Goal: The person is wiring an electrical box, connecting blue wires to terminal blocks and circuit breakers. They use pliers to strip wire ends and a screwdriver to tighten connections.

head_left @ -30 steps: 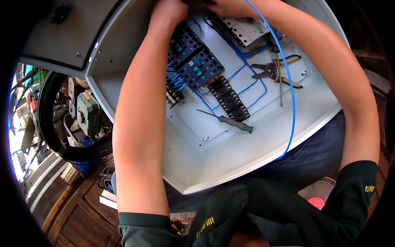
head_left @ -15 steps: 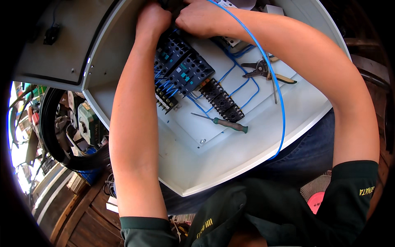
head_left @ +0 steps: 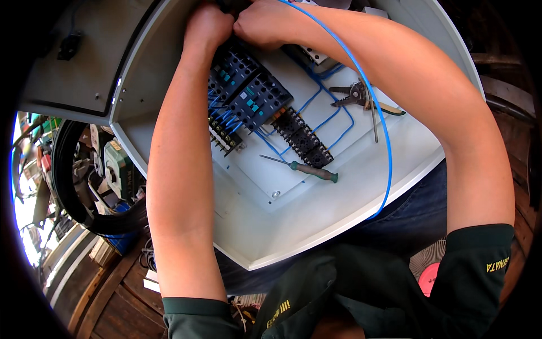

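The enclosure holds mounted contactors; beyond them, left hand and right hand curl close together, openness and hold impossible to tell. A long wire arcs over the rim, seemingly unfinished; shorter leads look connected.

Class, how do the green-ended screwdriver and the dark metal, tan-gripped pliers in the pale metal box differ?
The screwdriver has one straight shaft; the pliers have two spread jaws. The screwdriver's handle shows green; the pliers' visible grip is tan. The screwdriver lies in full view; the right forearm and curved blue wire partly cover the pliers. Both lie inside the box.
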The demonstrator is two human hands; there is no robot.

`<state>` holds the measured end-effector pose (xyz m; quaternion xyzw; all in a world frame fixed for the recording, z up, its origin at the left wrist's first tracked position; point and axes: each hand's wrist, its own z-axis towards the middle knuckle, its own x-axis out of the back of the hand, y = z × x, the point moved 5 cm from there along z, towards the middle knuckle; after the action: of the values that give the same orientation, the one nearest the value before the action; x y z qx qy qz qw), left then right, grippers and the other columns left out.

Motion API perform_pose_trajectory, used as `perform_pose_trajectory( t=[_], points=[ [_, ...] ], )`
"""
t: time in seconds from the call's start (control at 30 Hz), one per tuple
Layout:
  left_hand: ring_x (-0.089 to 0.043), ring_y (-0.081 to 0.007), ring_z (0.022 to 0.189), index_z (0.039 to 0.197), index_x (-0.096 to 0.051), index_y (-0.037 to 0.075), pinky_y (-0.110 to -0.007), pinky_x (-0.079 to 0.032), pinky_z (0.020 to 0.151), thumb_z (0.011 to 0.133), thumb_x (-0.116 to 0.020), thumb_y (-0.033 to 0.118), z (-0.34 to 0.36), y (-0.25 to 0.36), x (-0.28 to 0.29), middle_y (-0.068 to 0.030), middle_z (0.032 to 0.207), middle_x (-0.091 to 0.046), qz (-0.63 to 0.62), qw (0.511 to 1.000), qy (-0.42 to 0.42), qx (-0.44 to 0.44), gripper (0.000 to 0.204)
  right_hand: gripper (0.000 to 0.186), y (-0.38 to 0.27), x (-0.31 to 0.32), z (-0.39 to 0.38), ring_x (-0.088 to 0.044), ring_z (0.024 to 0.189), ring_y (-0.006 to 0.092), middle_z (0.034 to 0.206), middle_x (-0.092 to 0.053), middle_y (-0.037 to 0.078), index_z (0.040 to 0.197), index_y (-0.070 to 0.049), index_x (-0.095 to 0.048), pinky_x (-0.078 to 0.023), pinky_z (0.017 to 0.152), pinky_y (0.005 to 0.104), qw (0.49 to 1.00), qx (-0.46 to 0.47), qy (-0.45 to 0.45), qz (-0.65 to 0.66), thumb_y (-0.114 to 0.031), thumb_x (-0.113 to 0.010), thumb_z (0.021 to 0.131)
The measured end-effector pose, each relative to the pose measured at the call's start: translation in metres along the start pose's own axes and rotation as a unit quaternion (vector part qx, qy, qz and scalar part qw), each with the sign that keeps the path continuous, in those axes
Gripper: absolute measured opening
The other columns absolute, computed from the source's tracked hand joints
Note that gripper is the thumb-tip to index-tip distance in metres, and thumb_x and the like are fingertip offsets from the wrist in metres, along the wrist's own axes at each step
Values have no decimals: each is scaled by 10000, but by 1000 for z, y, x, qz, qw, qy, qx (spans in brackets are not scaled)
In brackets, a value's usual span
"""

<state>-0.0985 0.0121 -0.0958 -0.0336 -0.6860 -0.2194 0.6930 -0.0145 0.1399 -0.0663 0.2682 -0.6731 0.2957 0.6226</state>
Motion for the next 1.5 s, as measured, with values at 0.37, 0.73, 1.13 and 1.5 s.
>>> perform_pose_trajectory(
  t=[0.37,0.73,1.13,1.5],
  points=[
    [-681,-437,992,1017,-750,37,-491,-539,842,910,-657,478,-13,28,23,-257,989,-712,-45,997,57,10,463,233,29,-58,38,-693,1100,316,1081,-748,177,982,-64,-786,-450,1056,484,999,-29,-13,11,-174,-608,881],
    [-690,-450,981,987,-740,-31,-491,-536,876,877,-664,244,-30,50,38,-305,985,-700,-91,990,78,78,306,152,25,40,-25,-716,889,399,906,-735,218,872,-62,-758,-568,790,495,991,2,-61,116,-136,-668,774],
    [-688,-465,960,948,-729,-64,-498,-537,831,856,-674,289,-32,51,42,-338,956,-683,-95,989,87,72,369,221,2,35,-20,-720,919,428,925,-719,292,888,53,-749,-569,804,494,980,-88,49,169,-47,-610,749],
    [-705,-447,906,913,-727,-61,-498,-547,800,867,-659,286,-27,52,38,-326,917,-690,-110,987,66,98,357,208,7,14,-20,-696,857,476,879,-681,351,851,109,-703,-546,714,533,929,-188,126,293,7,-567,731]
  ],
)
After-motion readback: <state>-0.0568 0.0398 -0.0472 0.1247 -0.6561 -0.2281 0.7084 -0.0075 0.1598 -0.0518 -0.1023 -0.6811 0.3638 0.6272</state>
